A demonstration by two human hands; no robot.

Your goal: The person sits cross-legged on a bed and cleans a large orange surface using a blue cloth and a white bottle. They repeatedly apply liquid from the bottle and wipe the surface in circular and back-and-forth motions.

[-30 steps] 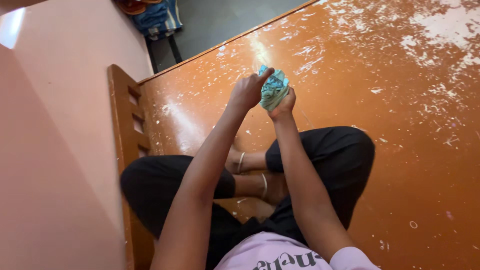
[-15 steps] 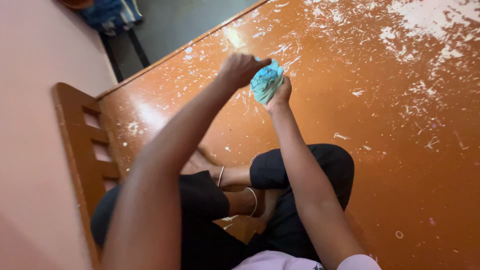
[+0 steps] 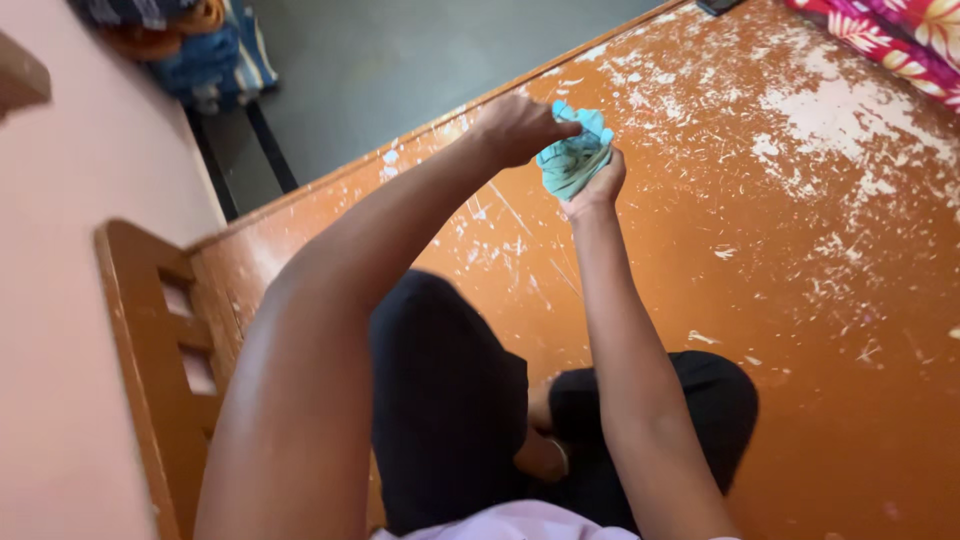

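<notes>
A crumpled turquoise cloth (image 3: 572,155) is bunched between both hands, held out in front of me above an orange wooden platform (image 3: 800,300). My left hand (image 3: 515,127) closes on the cloth's upper left side, fingers curled over it. From underneath, my right hand (image 3: 597,188) grips the cloth's lower part. I sit cross-legged in black trousers (image 3: 450,400) on the platform.
The orange surface is scuffed with white scratches. A wooden slatted headboard (image 3: 160,330) stands at the left against a pink wall (image 3: 70,250). Grey floor (image 3: 400,60) lies beyond the far edge. Blue fabric (image 3: 210,50) sits top left, a floral cloth (image 3: 890,35) top right.
The view has tilted up and right, showing more floor and the floral cloth. Both hands stay on the turquoise cloth, now held a little farther out; my left knee has risen.
</notes>
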